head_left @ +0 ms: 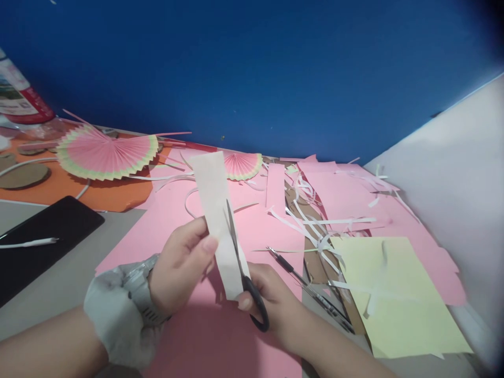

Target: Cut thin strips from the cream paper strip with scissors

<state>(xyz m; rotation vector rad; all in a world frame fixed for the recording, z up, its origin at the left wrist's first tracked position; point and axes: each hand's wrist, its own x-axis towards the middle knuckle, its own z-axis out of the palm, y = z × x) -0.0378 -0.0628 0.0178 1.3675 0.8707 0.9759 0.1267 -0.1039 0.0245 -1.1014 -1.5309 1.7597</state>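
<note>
My left hand (183, 265) is closed on a white paper strip (212, 184), pinching its left edge between thumb and fingers. The strip stands tilted above the pink paper (275, 231). In my right hand (271, 294) is a pair of black-handled scissors (240, 257), its thumb near a handle loop. The blades point up and lie against the strip's right side; I cannot tell how far they are cut into it. A grey scrunchie (114, 315) and a watch (144, 291) are on my left wrist.
A pink pleated paper fan (108, 149) and a smaller fan (244, 165) lie at the back. White paper scraps (315, 226), pens (285, 260) and yellow paper (401, 294) are at the right. A black phone (51, 236) lies left. A blue wall (252, 73) stands behind.
</note>
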